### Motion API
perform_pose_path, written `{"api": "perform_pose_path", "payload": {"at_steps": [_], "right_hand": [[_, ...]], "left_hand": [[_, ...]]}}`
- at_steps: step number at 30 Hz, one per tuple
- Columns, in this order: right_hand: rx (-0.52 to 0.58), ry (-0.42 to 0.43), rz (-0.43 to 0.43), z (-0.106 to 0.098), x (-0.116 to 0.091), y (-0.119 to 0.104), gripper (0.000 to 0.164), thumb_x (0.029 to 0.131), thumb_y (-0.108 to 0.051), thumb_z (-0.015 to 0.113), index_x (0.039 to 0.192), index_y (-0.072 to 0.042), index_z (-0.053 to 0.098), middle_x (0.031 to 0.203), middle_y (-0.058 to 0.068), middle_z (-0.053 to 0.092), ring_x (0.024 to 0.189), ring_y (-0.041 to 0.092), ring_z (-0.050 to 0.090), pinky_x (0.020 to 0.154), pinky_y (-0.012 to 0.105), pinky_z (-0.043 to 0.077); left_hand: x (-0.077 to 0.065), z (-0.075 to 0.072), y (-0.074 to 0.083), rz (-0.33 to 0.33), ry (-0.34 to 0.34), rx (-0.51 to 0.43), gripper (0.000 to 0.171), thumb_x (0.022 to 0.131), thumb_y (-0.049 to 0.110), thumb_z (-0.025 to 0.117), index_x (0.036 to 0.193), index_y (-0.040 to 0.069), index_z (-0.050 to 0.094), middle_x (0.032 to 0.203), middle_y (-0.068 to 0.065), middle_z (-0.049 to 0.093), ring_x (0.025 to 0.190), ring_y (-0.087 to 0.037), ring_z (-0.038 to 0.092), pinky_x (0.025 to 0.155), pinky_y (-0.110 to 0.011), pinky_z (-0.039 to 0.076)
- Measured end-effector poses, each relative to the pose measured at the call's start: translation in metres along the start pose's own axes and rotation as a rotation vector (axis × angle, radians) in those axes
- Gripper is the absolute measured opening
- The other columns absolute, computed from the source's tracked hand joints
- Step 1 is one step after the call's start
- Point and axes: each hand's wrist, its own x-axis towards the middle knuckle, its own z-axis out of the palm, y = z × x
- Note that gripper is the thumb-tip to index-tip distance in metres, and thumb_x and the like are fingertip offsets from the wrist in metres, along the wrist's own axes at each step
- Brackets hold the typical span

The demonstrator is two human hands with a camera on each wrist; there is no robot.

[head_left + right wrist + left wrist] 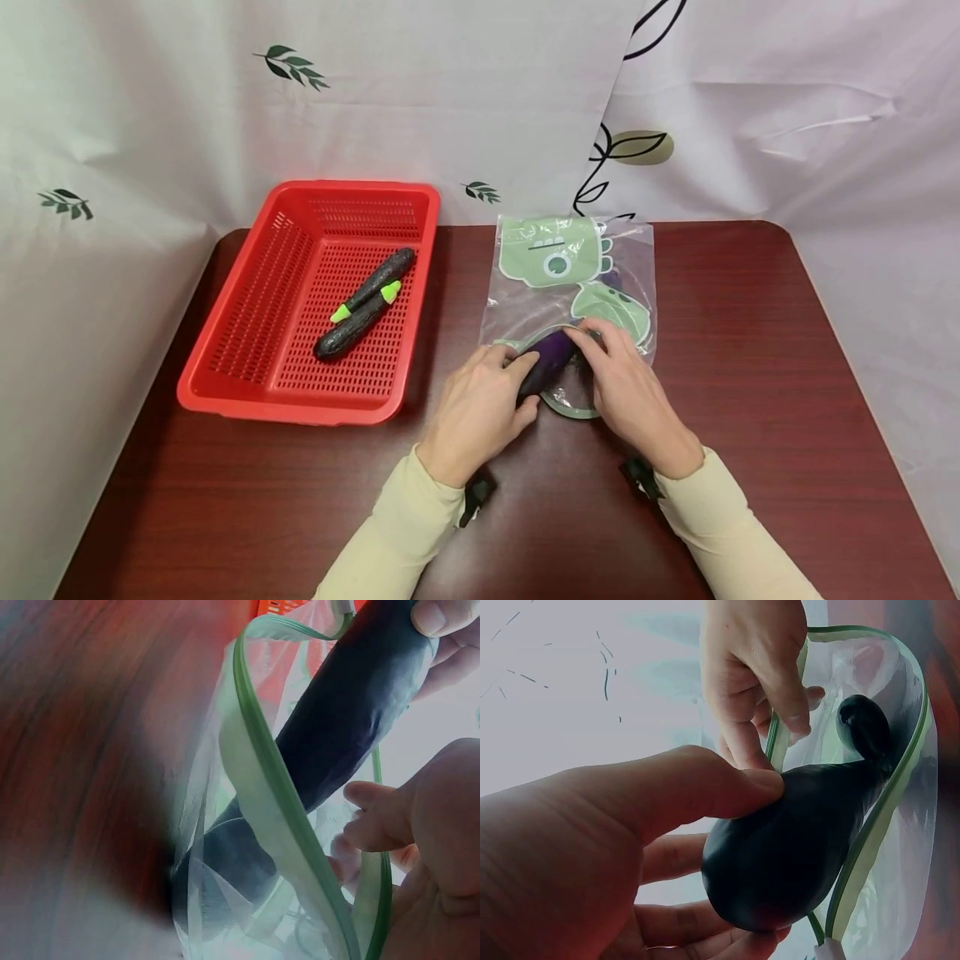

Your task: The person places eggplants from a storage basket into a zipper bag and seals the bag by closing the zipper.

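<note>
A dark purple eggplant (551,360) is in my left hand (480,404), thumb on top and fingers beneath its thick end. Its narrow end goes in through the mouth of a clear zip bag (262,742) with a green zip edge and green cartoon print. My right hand (632,396) pinches the bag's zip rim (775,742) and keeps the mouth spread. Inside the bag, a second dark purple piece (864,724) shows past the eggplant's tip. The bag lies flat toward the back of the table.
A red plastic basket (292,412) stands on the left of the brown table (750,358). Two dark zucchini-like vegetables (375,283) with bright green ends lie in it. A white patterned cloth (375,125) hangs behind the table's back edge.
</note>
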Motion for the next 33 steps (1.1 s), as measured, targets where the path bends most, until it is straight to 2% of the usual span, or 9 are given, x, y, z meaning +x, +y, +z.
{"api": "perform_pose_path", "payload": {"at_steps": [10,23,33], "right_hand": [[0.002,0.053,-0.005,-0.001,0.001,0.0,0.05,0.087,0.016,0.049,0.133,0.0,0.06,0.135,0.015,0.054,0.111,0.035,0.053,0.087,0.047,0.05],[0.012,0.117,-0.023,-0.001,0.002,-0.001,0.05,0.087,0.018,0.05,0.132,-0.001,0.062,0.135,0.013,0.057,0.113,0.033,0.055,0.086,0.046,0.051],[0.05,0.137,-0.013,-0.002,0.002,-0.002,0.043,0.092,0.014,0.048,0.129,-0.001,0.065,0.133,0.013,0.059,0.112,0.032,0.056,0.089,0.044,0.049]], "left_hand": [[0.001,0.0,0.005,0.009,0.038,0.037,0.046,0.077,0.025,0.084,0.119,0.009,0.073,0.109,-0.009,0.068,0.097,-0.025,0.063,0.072,-0.038,0.057],[0.005,0.007,0.009,0.014,0.049,0.074,0.048,0.077,0.028,0.085,0.118,0.007,0.072,0.106,-0.008,0.069,0.098,-0.024,0.064,0.074,-0.036,0.057],[0.008,0.014,0.013,0.016,0.049,0.094,0.05,0.079,0.033,0.084,0.118,0.006,0.072,0.108,-0.007,0.071,0.097,-0.024,0.066,0.081,-0.036,0.056]]}}
